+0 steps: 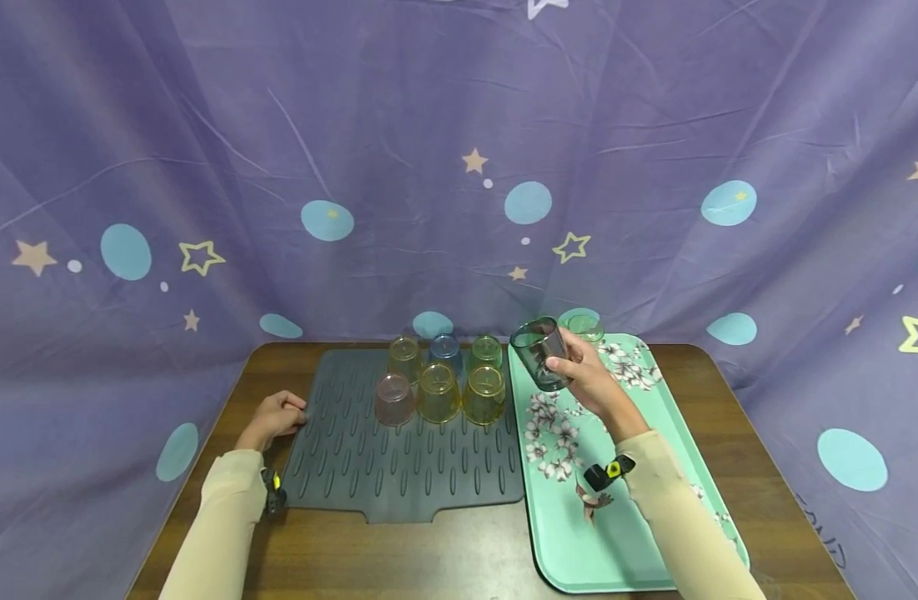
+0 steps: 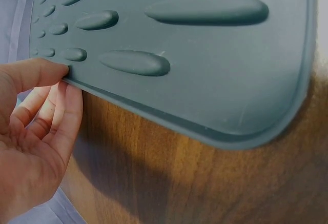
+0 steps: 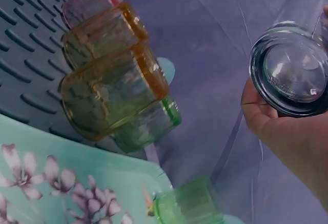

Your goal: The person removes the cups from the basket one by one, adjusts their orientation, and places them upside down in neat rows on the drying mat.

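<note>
My right hand (image 1: 589, 375) holds a smoky grey glass (image 1: 541, 358) tilted above the back left part of the green floral tray (image 1: 616, 550). The right wrist view shows the thick base of this grey glass (image 3: 294, 73) toward the camera. At the left edge of a dark grey ribbed drying mat (image 1: 398, 475), my left hand (image 1: 278, 415) pinches the rim between thumb and fingers. Several tinted glasses stand upside down on the mat: a pink glass (image 1: 394, 402), two yellow glasses in front, and a blue glass (image 1: 446, 350) and a green glass (image 1: 486, 352) behind.
A light green glass (image 1: 584, 327) is at the tray's back edge. Mat and tray lie side by side on a brown wooden table (image 1: 459, 554). Close behind the table hangs a purple curtain (image 1: 398, 125) with stars and blue spots.
</note>
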Motion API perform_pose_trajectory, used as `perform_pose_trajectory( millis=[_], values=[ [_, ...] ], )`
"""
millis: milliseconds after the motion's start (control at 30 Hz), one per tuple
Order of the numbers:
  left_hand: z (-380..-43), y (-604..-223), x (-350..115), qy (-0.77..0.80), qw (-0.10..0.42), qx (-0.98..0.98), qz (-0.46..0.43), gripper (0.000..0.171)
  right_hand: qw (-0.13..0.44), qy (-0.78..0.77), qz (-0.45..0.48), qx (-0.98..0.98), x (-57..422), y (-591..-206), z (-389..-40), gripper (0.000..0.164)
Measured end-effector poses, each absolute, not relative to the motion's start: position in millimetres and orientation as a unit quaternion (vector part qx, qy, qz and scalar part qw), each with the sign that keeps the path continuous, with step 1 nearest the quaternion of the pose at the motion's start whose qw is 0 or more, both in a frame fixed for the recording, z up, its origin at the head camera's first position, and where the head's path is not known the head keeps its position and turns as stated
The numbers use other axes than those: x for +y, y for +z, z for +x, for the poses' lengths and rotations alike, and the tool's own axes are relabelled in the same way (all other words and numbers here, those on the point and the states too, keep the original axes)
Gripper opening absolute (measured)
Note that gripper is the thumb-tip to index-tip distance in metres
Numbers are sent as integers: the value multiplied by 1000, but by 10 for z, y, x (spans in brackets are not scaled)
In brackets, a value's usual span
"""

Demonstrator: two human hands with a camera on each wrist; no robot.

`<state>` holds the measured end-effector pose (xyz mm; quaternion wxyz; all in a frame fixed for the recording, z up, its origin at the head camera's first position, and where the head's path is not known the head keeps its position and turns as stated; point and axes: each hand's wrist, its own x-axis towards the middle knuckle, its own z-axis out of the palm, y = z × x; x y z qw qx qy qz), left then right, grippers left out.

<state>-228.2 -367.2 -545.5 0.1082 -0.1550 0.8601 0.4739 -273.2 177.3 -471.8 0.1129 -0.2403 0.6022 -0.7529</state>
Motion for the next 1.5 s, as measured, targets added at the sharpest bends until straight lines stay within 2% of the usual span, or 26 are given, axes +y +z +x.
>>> perform_pose_trajectory(
  millis=[333, 567, 900, 1167, 1500],
  values=[
    [-2282, -5469, -3680, 475, 107, 861, -144, 28, 115, -653, -273, 696, 1571, -4391, -2622, 68],
    [-2282, -5440, -3685, 480, 104, 860, -138, 30, 44, -538, -319, 779, 1346, -4172, -2559, 60],
    [-2282, -5446, -3687, 485, 109, 857, -138, 31, -7, -394, -372, 840, 992, -4024, -2516, 64],
    [-2292, -5418, -3663, 472, 114, 862, -144, 30, -16, -267, -431, 862, 655, -3989, -2429, 61],
    [-2296, -5410, -3655, 474, 112, 861, -146, 28, 5, -118, -488, 865, 243, -4028, -2349, 62]
  ],
)
